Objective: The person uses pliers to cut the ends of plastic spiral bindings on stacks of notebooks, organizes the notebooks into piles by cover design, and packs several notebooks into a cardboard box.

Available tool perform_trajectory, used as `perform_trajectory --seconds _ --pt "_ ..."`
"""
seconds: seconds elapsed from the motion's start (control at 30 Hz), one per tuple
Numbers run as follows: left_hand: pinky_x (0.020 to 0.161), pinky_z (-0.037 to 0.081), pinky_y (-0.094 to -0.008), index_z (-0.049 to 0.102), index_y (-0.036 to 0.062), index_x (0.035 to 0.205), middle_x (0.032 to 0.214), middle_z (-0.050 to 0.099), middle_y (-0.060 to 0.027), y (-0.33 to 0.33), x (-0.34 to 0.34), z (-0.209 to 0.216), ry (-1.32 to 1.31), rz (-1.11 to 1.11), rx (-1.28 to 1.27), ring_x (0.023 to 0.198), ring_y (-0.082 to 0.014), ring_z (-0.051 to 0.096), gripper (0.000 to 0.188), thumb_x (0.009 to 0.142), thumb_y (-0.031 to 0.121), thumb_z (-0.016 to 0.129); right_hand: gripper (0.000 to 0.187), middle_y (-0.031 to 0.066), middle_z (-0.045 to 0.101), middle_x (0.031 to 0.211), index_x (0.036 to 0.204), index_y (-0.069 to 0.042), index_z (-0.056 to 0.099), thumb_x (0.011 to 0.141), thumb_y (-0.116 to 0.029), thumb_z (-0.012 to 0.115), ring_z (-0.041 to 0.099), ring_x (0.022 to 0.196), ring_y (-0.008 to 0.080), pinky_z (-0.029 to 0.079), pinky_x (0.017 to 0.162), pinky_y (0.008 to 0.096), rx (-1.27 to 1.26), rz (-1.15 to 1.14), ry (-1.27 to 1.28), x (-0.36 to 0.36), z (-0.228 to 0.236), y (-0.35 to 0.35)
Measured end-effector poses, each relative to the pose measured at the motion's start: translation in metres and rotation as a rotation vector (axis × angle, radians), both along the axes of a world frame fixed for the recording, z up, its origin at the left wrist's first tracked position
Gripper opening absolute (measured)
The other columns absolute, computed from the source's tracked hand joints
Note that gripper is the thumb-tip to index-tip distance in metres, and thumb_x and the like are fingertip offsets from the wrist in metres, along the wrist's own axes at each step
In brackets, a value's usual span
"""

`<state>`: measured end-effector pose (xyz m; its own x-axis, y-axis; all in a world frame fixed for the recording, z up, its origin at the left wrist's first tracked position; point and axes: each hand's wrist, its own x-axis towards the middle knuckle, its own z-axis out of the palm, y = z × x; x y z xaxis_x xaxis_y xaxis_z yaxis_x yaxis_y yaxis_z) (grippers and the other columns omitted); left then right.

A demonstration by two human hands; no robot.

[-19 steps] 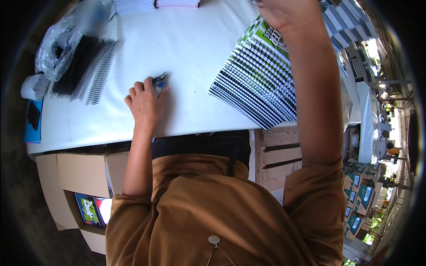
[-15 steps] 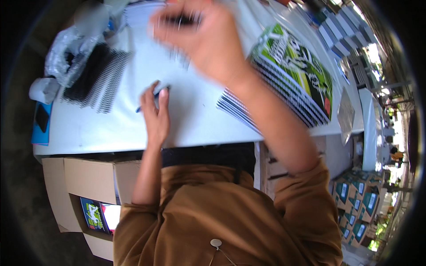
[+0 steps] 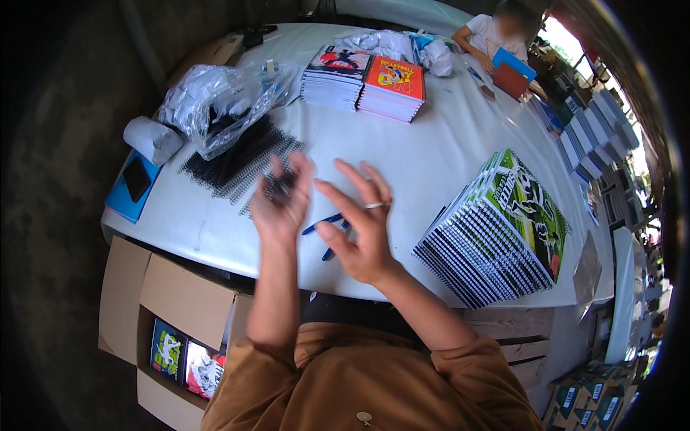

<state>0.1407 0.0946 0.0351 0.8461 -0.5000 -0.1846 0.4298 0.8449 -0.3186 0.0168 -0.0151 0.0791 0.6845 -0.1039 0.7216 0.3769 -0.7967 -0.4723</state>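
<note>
While both hands hover, the blue-handled tool lies beneath

Because the loose black coils (image 3: 233, 164) are heaped on the left half of the surface (image 3: 438, 169), they sit within easy reach of the left hand (image 3: 282, 207), which is raised just on their near side. That hand is blurred, its fingers loosely curled; a dark patch (image 3: 280, 188) shows among them, and I cannot tell whether it is a gripped coil or the heap seen behind. The right hand (image 3: 365, 241) is open and empty, fingers spread and palm turned toward the left, with a ring (image 3: 373, 205) on one finger.

The blue-handled tool (image 3: 322, 224) rests between the two, seemingly put down close so it can be picked up quickly. Its handles point left; its working end is hidden by the right hand, so pliers is only a likely name.

The green-covered notebooks (image 3: 492, 241) stand stacked at the right, coiled spines toward the person, perhaps to keep the bound edges in line. A phone (image 3: 136, 179) lies on a blue book (image 3: 123, 206), probably out of the way. Crumpled clear plastic (image 3: 215, 97) covers part of the far coils, the open carton (image 3: 187, 294) shows only some of its books, and the lens's dark rim cuts off the far right.
</note>
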Motion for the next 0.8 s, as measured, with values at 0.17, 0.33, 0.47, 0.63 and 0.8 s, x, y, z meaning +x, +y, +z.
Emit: perform_trajectory --seconds 0.17,0.33,0.47,0.63,0.8 --pt "0.101 0.035 -0.0562 0.014 -0.0031 0.141 0.138 0.027 -0.0286 0.051 0.158 0.057 -0.134 0.394 0.518 0.127 -0.0423 0.034 0.067 0.095 0.044 0.026 0.041 0.0172 0.054 0.122 0.112 -0.005 0.06 0.081 -0.032 0.059 0.044 0.117 0.0353 0.03 0.1 0.048 -0.15 -0.07 -0.233 -0.087 0.079 -0.043" --pt "0.106 0.029 -0.0477 0.002 0.0058 0.145 0.142 0.021 -0.0269 -0.018 0.04 0.046 -0.346 0.373 0.661 0.129 -0.0369 0.032 0.085 0.089 0.058 0.04 0.059 0.0178 0.056 0.12 0.127 0.005 0.046 0.096 -0.043 0.028 0.049 0.114 0.0262 0.036 0.098 0.0392 -0.054 -0.829 -0.453 -0.19 0.105 -0.187" --pt "0.108 0.022 -0.0426 0.014 0.0084 0.145 0.146 0.023 -0.0162 -0.083 -0.144 -0.031 -0.948 -0.069 1.151 0.131 -0.0305 0.03 0.072 0.093 0.051 0.039 0.053 0.0084 0.055 0.126 0.134 -0.004 0.043 0.097 -0.038 0.024 0.044 0.121 0.0207 0.019 0.108 0.042 0.767 -0.747 -0.095 -0.24 0.031 -0.368" --pt "0.112 -0.006 -0.0343 -0.012 -0.0064 0.14 0.15 -0.015 -0.0181 -0.136 -0.229 -0.086 -1.131 -0.445 1.323 0.139 -0.0258 -0.015 0.077 0.097 0.047 0.023 0.062 0.0116 0.052 0.124 0.126 -0.001 0.046 0.094 -0.053 0.031 0.049 0.116 0.0249 0.041 0.095 0.0414 1.551 -0.301 0.552 -0.189 -0.142 -0.453" --pt "0.112 -0.007 -0.0331 -0.012 -0.0027 0.141 0.151 -0.014 -0.013 -0.176 -0.21 -0.119 -1.03 -0.298 1.295 0.139 -0.0217 -0.013 0.077 0.097 0.051 0.02 0.063 0.011 0.047 0.129 0.13 -0.004 0.041 0.093 -0.055 0.032 0.044 0.12 0.0255 0.036 0.099 0.0416 1.659 -0.207 0.283 -0.163 -0.141 -0.374"
